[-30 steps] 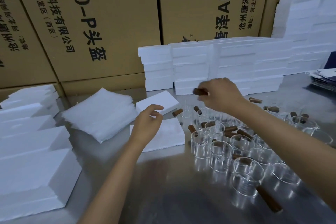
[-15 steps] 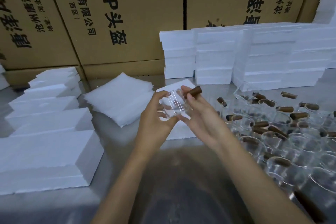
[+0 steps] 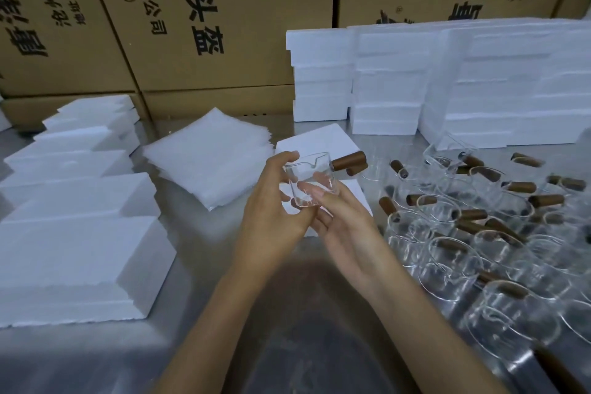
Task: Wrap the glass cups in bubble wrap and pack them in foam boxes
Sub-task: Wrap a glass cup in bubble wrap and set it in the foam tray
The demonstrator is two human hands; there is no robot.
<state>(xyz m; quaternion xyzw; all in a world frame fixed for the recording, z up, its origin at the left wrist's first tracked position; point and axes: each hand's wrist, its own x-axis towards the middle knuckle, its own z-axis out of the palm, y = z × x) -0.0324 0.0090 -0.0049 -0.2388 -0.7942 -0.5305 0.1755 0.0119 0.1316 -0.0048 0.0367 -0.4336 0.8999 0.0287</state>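
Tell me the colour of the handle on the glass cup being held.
Brown, wood-like; the handle sticks out right of the clear cup, seen in the head view.

Your head camera looks forward and down, close over your hands. It faces the cartons (image 3: 208, 19) beyond your grip.

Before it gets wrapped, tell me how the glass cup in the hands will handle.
The glass cup looks thin-walled and clear, so probably fragile and slick. Its wooden handle juts sideways, likely tipping it that way. Both the left hand and right hand hold it, which seems wise.
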